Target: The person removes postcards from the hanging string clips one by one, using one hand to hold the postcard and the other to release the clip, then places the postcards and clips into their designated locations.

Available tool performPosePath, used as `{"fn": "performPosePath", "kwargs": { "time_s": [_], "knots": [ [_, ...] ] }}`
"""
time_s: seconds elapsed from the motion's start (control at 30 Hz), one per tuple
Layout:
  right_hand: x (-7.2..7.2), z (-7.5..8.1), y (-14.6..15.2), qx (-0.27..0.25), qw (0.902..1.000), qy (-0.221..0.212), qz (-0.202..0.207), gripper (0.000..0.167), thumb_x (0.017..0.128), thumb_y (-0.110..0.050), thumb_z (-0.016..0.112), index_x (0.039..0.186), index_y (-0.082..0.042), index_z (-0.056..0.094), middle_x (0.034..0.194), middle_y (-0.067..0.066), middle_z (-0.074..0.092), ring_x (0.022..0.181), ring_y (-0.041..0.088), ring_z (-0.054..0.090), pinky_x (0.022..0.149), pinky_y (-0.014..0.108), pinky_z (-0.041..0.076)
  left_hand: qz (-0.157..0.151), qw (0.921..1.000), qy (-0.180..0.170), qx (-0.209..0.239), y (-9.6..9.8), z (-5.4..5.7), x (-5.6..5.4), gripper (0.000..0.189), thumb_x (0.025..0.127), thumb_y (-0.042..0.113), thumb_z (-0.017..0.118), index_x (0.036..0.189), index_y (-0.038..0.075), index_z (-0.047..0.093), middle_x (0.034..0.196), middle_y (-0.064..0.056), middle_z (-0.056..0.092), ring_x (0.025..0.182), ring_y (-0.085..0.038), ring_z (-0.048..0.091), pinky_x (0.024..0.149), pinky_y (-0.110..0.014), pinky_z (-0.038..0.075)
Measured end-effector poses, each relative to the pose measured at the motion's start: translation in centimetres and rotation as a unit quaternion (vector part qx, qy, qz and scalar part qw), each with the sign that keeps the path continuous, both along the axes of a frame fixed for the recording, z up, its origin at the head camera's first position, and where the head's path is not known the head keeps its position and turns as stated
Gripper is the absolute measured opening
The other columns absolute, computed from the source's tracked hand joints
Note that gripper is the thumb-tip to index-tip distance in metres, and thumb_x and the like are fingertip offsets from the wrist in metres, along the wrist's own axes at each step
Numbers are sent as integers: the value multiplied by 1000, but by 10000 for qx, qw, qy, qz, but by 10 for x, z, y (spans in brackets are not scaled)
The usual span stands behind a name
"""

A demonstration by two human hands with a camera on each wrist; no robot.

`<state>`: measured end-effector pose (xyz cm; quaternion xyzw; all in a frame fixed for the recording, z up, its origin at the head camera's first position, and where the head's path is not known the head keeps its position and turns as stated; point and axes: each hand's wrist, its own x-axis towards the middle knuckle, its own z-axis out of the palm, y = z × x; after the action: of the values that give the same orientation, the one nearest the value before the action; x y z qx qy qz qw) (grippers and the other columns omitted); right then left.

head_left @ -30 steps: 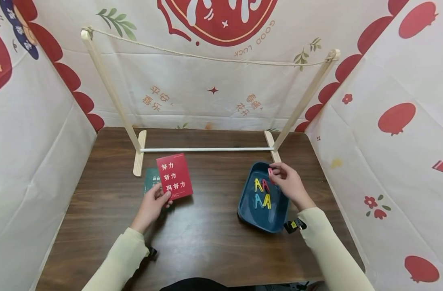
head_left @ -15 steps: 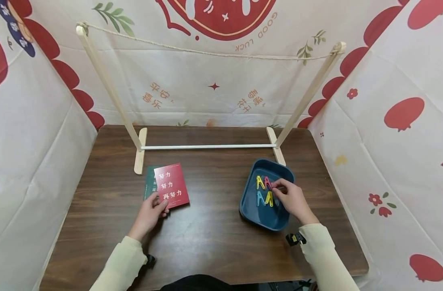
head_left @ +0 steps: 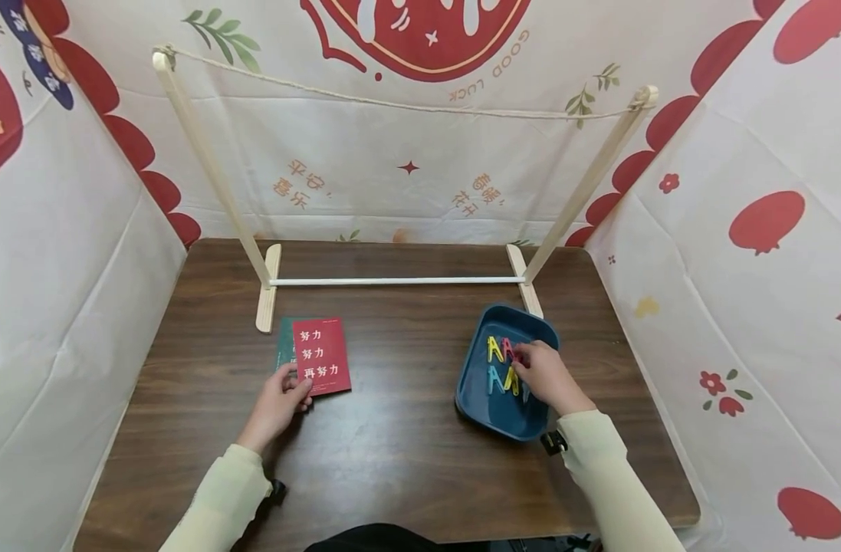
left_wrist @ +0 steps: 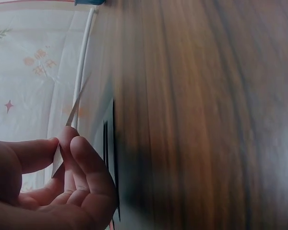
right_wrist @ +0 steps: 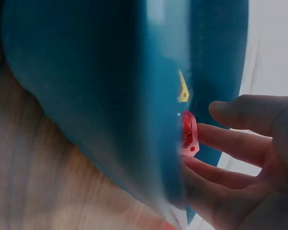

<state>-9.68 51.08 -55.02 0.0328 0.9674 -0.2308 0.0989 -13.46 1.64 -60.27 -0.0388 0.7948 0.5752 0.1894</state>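
Observation:
My left hand (head_left: pixel 280 399) pinches the lower left corner of a red booklet (head_left: pixel 323 351) with white characters, between thumb and fingers. The left wrist view shows the booklet's thin edge (left_wrist: pixel 77 105) tilted in the grip. A green booklet (head_left: pixel 286 343) lies partly hidden under the red one. My right hand (head_left: pixel 547 377) reaches into the blue tray (head_left: pixel 499 420), its fingertips beside the clothespins. In the right wrist view, a pink clothespin (right_wrist: pixel 189 136) is right at the fingers, while the thumb stands apart from it. Yellow clothespins (head_left: pixel 494 349) and a blue clothespin (head_left: pixel 494 380) lie nearby.
Behind the booklets and tray stands a wooden frame with two posts (head_left: pixel 209 165) and a white bottom rod (head_left: pixel 392 281). A cord (head_left: pixel 392 102) sags slightly between the post tops. Printed cloth surrounds the brown table (head_left: pixel 392 468) at the back and sides.
The right hand has lowered from the tray's far rim, where it pinched a pink clothespin, to the clothespins inside. The left hand has brought the red booklet slightly left and nearer.

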Motion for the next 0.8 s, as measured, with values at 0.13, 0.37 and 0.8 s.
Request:
{"fn": "performPosePath", "kwargs": {
  "time_s": [0.13,0.37,0.8],
  "knots": [
    [-4,-7,1,407,9988,-246,91,37,106,-9,71,133,15,67,118,31,63,94,36,60,85,51,63,-74,9996,-5,-273,-7,-3,0,41,112,12,64,146,-5,51,92,-16,70,77,-24,69,70,-28,61],
    [-17,-7,1,844,9950,-358,398,35,105,-7,70,128,19,67,114,33,63,99,40,58,88,55,60,-140,9979,39,-630,-19,3,-3,52,112,18,65,151,-10,46,94,-17,70,75,-24,69,71,-33,64],
    [-17,-19,1,1117,9873,-930,647,24,106,-11,69,110,13,70,106,28,58,80,31,61,73,48,61,-1168,9664,48,-2291,-29,38,5,59,110,25,67,153,-11,48,103,-19,71,73,-24,66,69,-41,63]
  ]
}}
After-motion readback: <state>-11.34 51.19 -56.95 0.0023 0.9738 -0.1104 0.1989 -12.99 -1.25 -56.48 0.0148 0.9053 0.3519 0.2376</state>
